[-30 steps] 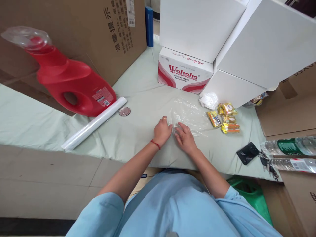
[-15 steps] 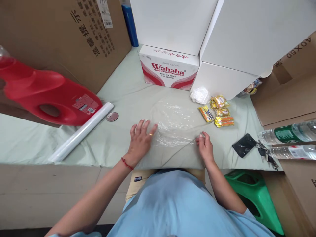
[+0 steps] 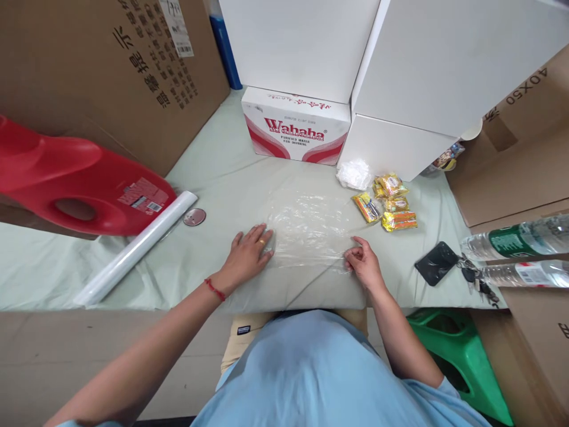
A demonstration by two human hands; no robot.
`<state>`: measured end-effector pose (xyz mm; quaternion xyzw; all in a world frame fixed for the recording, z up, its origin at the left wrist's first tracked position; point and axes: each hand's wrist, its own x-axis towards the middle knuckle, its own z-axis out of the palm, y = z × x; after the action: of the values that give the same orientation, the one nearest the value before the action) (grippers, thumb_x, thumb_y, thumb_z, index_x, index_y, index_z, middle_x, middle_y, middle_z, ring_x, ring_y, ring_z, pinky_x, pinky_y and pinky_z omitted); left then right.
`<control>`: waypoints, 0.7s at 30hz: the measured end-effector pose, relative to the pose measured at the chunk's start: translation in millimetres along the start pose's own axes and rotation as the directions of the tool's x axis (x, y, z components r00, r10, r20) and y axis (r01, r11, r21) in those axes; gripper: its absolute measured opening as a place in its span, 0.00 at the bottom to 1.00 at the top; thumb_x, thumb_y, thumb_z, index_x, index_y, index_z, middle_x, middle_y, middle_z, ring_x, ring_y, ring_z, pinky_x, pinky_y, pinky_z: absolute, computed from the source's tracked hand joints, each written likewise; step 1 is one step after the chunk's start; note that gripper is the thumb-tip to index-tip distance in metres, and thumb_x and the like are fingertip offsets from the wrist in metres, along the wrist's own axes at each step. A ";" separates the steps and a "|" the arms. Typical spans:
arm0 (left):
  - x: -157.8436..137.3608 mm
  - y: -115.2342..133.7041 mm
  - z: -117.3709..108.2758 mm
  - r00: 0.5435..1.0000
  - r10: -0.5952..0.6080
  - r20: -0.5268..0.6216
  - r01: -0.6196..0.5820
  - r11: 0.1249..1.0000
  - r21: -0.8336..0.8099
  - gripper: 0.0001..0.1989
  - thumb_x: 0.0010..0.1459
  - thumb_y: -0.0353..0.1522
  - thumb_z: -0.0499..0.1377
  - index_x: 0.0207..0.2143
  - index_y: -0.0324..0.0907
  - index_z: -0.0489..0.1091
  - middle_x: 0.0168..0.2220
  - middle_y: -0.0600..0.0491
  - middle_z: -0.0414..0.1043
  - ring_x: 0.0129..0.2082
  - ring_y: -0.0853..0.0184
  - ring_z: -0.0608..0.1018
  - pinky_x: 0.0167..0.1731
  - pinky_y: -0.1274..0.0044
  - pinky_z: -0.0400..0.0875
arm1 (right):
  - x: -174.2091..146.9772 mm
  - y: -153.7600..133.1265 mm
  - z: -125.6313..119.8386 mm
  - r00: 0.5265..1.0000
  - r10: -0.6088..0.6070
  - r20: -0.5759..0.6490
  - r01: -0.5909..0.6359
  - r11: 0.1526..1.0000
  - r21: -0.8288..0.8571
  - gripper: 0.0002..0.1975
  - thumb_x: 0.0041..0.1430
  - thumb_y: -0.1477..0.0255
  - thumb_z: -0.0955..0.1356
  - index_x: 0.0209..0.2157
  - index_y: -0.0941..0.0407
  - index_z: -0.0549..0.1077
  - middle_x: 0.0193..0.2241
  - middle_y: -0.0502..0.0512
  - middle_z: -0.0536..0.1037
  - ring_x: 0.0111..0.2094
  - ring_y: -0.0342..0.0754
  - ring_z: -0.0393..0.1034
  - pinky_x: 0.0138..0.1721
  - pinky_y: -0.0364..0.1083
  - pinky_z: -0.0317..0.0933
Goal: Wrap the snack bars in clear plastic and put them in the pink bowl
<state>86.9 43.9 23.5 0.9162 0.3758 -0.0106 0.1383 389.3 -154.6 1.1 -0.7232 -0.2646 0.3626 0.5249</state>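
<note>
- The clear plastic sheet (image 3: pixel 306 228) lies crinkled on the counter (image 3: pixel 213 169), in front of the person and between the two hands.
- The left hand (image 3: pixel 248 256) rests palm down, its fingers reaching forward and slightly apart, thumb set off from them, with the fingertips at the sheet's left edge.
- A ring (image 3: pixel 262 241) sits on one of its fingers and a red bracelet (image 3: pixel 215 290) circles the wrist; that forearm slants in from the lower left.
- The right hand (image 3: pixel 363 262) is at the sheet's near right side, index finger pointing out leftward, the thumb and other fingers curled in toward the edge; whether they pinch the film I cannot tell.
- Its forearm angles up from the lower right, elbow bent near the blue shirt (image 3: pixel 329 367).
- Beyond the right hand lie yellow packets (image 3: pixel 399 221); left of the left hand, a white roll (image 3: pixel 136 249) lies slanted.
</note>
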 end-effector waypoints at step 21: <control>-21.3 -32.6 -1.2 0.998 0.048 0.041 -0.037 0.969 -0.243 0.31 0.74 0.47 0.40 0.75 0.51 0.55 0.74 0.48 0.59 0.75 0.57 0.60 0.72 0.52 0.51 | -16.1 -50.7 131.2 0.311 -0.287 0.906 0.916 0.345 -0.205 0.28 0.73 0.60 0.67 0.70 0.55 0.67 0.72 0.61 0.64 0.75 0.55 0.52 0.75 0.61 0.48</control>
<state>48.9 51.7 19.2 0.8999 0.3514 0.0169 0.2578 274.3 -76.8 28.9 -0.4577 -0.8476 0.2291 0.1399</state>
